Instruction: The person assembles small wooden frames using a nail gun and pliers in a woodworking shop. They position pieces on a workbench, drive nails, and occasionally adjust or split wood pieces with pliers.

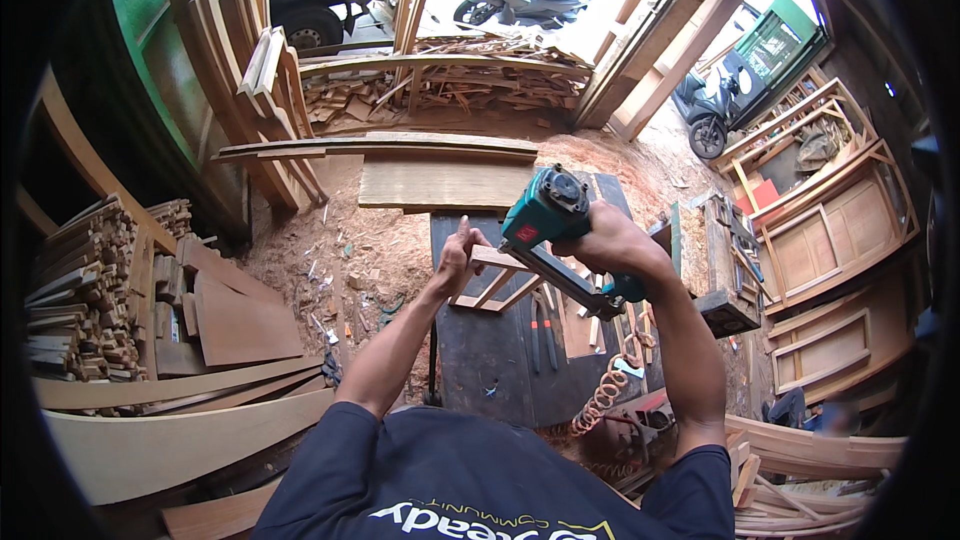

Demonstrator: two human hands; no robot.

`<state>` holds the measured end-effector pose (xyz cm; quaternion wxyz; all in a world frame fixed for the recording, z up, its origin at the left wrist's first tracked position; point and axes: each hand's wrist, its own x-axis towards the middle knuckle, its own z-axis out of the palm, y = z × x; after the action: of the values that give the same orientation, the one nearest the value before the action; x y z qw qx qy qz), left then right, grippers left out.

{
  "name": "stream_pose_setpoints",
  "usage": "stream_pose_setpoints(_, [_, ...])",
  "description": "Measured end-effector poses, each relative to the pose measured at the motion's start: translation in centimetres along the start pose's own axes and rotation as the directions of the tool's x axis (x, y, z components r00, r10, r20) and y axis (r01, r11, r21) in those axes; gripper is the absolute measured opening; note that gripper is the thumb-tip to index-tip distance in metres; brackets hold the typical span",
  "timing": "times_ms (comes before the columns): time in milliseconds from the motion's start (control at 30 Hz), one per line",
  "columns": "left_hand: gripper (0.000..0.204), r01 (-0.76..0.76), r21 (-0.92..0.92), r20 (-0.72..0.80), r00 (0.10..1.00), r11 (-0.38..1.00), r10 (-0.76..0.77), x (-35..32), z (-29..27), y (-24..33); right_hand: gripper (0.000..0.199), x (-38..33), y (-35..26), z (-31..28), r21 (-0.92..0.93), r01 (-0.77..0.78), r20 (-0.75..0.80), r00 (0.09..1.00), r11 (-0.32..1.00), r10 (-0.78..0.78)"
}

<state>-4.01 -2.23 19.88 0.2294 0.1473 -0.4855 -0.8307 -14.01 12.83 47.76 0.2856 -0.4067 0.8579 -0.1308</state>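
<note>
My right hand (612,242) is wrapped round the grip of a teal and black air nail gun (548,212). The tool is tilted over a small wooden frame (492,286) made of several thin slats; whether its nose touches the wood is hidden. At the frame's left end, my left hand (460,256) grips the wood, one finger pointing up. The frame rests on a dark worktable (482,365). Beside it lie pincers with dark handles (543,328). An orange coiled air hose (600,402) hangs down below the nail gun.
Wide boards (440,183) lie across the far side of the table. A worn wooden bench (722,265) stands at the right, near panelled door frames (835,230). Stacked wood strips (80,290) and plywood pieces (240,320) fill the left. Sawdust and scraps cover the floor (385,260).
</note>
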Motion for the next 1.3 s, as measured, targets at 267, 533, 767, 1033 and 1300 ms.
stream_pose_setpoints(267, [0.056, -0.092, 0.074, -0.053, 0.994, 0.993, 0.096, -0.2, -0.4, -0.7, 0.030, 1.2, -3.0, 1.2, -0.054, 0.003, 0.089, 0.996, 0.999, 0.002])
stream_pose_setpoints(533, [0.053, -0.049, 0.051, -0.073, 0.996, 0.997, 0.053, 0.0, -0.4, -0.8, 0.031, 2.1, -2.1, 1.4, -0.069, -0.005, 0.066, 0.998, 0.998, 0.009])
stream_pose_setpoints(767, [0.052, -0.055, 0.073, -0.075, 0.995, 0.996, 0.060, -0.1, -0.5, -1.1, 0.034, 2.8, -1.7, 1.7, -0.090, -0.024, 0.080, 0.996, 0.996, 0.031])
stream_pose_setpoints(1033, [0.053, -0.048, 0.093, -0.082, 0.995, 0.995, 0.056, -0.3, -0.5, -1.0, 0.029, 2.8, -2.1, 1.6, -0.042, -0.019, 0.106, 0.994, 0.999, 0.023])
stream_pose_setpoints(1300, [0.059, -0.008, 0.070, -0.054, 0.998, 0.998, 0.012, -0.3, -1.3, -1.4, 0.028, -0.9, -0.1, 0.6, 0.005, 0.049, -0.005, 0.999, 0.999, -0.049])
